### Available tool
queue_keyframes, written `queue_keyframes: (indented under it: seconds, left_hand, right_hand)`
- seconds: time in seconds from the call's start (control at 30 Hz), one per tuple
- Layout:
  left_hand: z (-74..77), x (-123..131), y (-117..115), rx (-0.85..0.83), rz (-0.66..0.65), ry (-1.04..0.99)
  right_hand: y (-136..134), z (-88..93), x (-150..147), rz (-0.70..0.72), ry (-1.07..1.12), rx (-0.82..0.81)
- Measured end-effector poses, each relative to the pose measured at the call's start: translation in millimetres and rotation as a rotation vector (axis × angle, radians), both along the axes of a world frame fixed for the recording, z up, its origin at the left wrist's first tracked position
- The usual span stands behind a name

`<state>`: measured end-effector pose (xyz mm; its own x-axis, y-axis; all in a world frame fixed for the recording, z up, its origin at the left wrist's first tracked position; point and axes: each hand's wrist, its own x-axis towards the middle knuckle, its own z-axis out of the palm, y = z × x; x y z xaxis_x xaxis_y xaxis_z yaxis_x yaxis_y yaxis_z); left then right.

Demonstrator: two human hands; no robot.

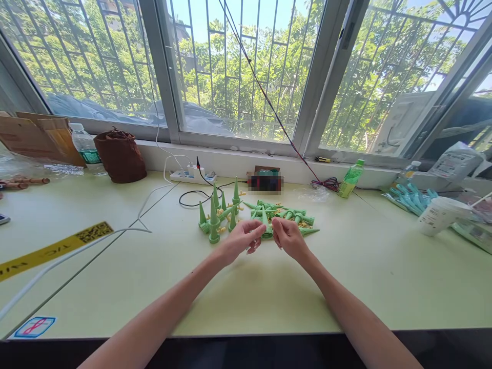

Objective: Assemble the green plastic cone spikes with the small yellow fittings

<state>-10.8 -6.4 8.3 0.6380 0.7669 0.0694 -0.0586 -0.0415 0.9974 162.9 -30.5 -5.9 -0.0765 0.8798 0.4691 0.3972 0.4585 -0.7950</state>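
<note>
My left hand point(241, 240) pinches a green plastic cone spike point(266, 225) at its wide base, thumb and fingers closed on it. My right hand point(289, 238) meets it from the right, fingers curled and pinched beside the same spike; what they hold is too small to name. Several green spikes point(215, 215) stand upright just left of the hands. A loose pile of green spikes with small yellow parts point(292, 216) lies right behind the hands. Everything rests on a pale green table point(246, 292).
A white power strip point(193, 176) with black and white cables sits by the window sill. A brown pouch point(120, 156), a water bottle point(85, 147) and cardboard stand at the left. A green bottle point(351, 179), teal parts point(411, 199) and a white cup point(440, 215) lie at the right.
</note>
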Motion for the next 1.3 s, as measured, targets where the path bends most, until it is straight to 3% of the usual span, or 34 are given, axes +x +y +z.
queue_keyframes:
  seconds: [0.27,0.63,0.83,0.93,1.3]
  left_hand:
    - [-1.2,4,-4,0.341,0.181,0.087]
    - [-5.9,8,3,0.094,0.272,-0.037]
    - [-3.9,4,2,-0.120,0.033,0.086]
    - [-1.4,4,1,-0.181,0.018,0.093]
    - [1.2,-1,1,-0.108,-0.046,0.020]
  right_hand:
    - [-1,3.5,-4,-0.077,0.013,-0.024]
    - [1,-0.8,-4,-0.071,0.101,-0.016]
    - [0,-3.3,-2,0.021,-0.014,-0.003]
    - [1,-5.4,-1,0.047,-0.024,-0.020]
    - [3,-5.7,-1,0.074,0.072,-0.019]
